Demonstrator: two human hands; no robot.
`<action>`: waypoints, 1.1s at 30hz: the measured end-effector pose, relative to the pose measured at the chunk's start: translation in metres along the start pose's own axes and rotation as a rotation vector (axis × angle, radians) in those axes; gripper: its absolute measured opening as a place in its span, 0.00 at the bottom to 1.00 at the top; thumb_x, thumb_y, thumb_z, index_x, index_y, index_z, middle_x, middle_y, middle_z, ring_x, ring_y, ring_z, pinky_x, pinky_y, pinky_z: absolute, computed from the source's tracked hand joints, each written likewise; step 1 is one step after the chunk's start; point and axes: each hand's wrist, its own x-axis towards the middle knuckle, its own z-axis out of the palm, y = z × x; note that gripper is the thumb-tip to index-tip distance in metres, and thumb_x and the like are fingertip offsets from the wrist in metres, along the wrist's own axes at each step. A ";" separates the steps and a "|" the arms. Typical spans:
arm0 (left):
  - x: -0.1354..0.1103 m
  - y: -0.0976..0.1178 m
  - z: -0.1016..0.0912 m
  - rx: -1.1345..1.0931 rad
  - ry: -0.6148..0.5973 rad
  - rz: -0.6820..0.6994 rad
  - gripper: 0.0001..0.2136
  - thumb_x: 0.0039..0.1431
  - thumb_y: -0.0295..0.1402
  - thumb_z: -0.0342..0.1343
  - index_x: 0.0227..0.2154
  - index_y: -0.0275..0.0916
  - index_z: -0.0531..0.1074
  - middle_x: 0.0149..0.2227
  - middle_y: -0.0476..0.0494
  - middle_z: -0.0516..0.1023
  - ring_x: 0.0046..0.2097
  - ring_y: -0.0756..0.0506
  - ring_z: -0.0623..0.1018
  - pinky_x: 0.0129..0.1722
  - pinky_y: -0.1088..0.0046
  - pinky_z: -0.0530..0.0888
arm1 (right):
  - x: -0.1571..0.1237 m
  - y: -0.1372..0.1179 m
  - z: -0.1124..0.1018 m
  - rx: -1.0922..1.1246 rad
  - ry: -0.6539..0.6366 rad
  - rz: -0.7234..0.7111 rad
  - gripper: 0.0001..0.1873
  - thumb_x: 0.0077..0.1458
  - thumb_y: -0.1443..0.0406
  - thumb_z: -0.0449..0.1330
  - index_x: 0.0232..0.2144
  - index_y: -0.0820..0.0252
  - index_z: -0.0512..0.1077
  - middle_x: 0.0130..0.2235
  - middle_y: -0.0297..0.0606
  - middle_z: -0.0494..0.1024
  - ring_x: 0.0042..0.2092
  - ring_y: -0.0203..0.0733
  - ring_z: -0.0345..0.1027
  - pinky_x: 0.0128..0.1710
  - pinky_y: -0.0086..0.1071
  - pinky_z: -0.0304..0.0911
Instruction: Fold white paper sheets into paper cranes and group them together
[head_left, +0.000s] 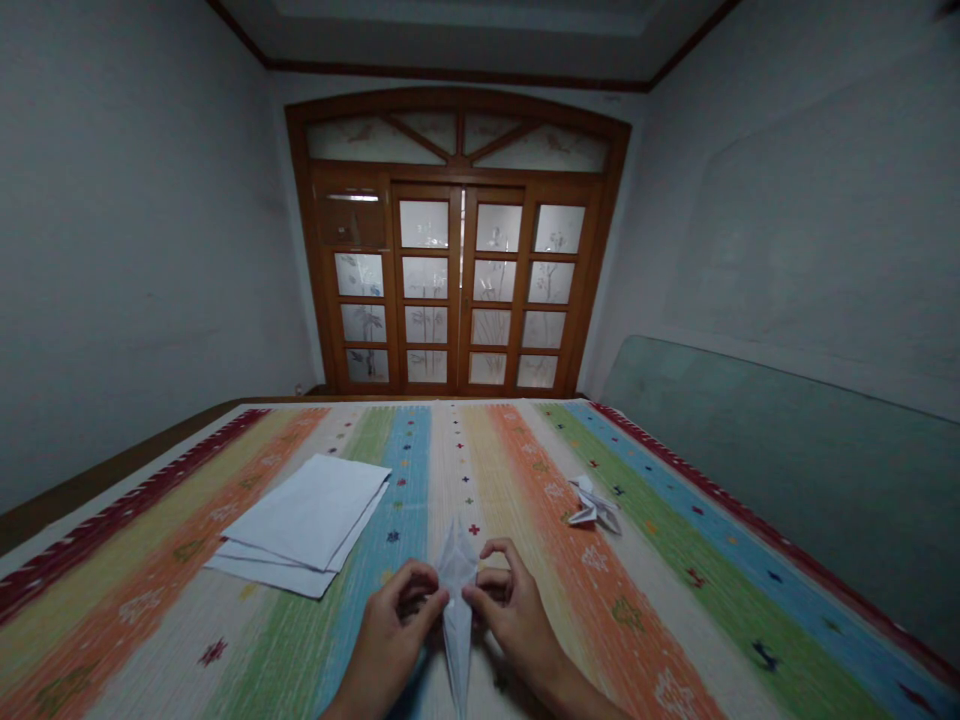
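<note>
A narrow, pointed piece of folded white paper (457, 600) stands lengthwise between my hands, its one tip away from me and the other toward me. My left hand (401, 625) pinches its left edge between thumb and curled fingers. On the opposite edge, my right hand (517, 615) grips it with the thumb and bent fingers, the index finger raised a little. A finished-looking folded paper crane (595, 505) rests on the cloth farther off to the right. To the left lies a small stack of white paper sheets (311, 515), slightly fanned.
A striped, colourful tablecloth (660, 590) covers the table beneath everything. Along the right side stands a pale green panel or backrest (780, 440). Beyond the table's far edge are wooden doors (463, 290) with glass panes.
</note>
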 end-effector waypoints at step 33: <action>-0.015 0.005 0.003 0.331 0.051 0.276 0.12 0.60 0.44 0.61 0.27 0.42 0.71 0.24 0.50 0.77 0.28 0.45 0.79 0.30 0.76 0.75 | -0.017 0.008 -0.004 -0.502 -0.033 -0.589 0.09 0.63 0.66 0.59 0.34 0.57 0.80 0.29 0.40 0.81 0.31 0.43 0.74 0.33 0.31 0.66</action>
